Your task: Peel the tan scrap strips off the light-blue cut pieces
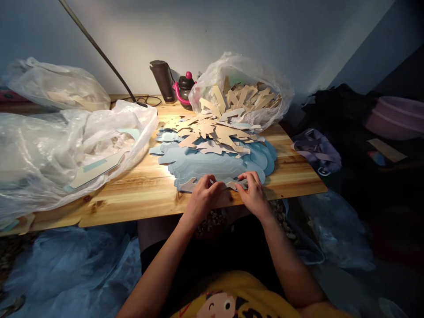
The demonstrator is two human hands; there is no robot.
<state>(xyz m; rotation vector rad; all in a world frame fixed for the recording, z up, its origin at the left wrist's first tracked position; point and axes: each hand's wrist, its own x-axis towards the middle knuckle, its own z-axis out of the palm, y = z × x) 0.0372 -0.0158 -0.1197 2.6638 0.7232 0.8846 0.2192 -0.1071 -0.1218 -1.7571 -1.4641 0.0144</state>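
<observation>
A stack of light blue cut sheets (212, 165) lies fanned out on the wooden table in front of me. At its near edge is a pale, wavy-edged cut piece (188, 184). My left hand (207, 196) has its fingers bent and pinched on this piece near its middle. A short way to the right, my right hand (252, 192) pinches the piece's other end between thumb and fingers. Both hands are low over the table's front edge. On the far part of the stack lies a heap of beige cut pieces (212, 130). The fingertips partly hide the pale piece.
A clear plastic bag (285, 95) full of beige strips stands behind the heap. Another large plastic bag (39, 150) covers the table's left side. At the back are a dark tumbler (162, 81), a black-and-pink bottle (184, 90) and a lamp stem (102, 53).
</observation>
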